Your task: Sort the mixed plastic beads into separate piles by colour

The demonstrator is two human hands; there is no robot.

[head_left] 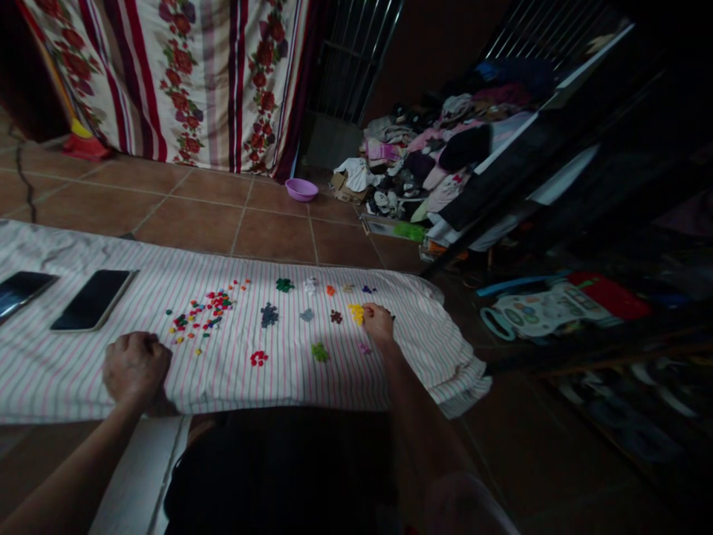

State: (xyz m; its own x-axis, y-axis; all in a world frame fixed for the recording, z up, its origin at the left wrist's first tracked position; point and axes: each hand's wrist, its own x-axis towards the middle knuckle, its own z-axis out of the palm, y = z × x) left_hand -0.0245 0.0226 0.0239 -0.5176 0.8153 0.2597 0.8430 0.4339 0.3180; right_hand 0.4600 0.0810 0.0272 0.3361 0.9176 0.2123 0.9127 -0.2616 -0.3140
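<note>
My right hand [379, 324] is at the right of the cloth, its fingers pinched together against the edge of a pile of small yellow pieces [356, 313]. Whatever is between those fingertips is too small to make out. My left hand [137, 365] rests curled in a loose fist on the striped cloth [223, 379], nothing showing in it. Just beyond it lies a scattered heap of mixed-colour pieces [212, 312]. Single-colour piles lie across the middle, among them dark green [284, 284], dark grey [269, 314], red [258, 358], lime green [319, 351], brown [335, 316] and pink [364, 347].
Two phones lie at the left, one with a pale edge [94, 300], the other [23, 288] cut by the frame. Behind the cloth are a tiled floor, a purple basin [301, 190], a flowered curtain [183, 82] and heaped clothes [423, 148].
</note>
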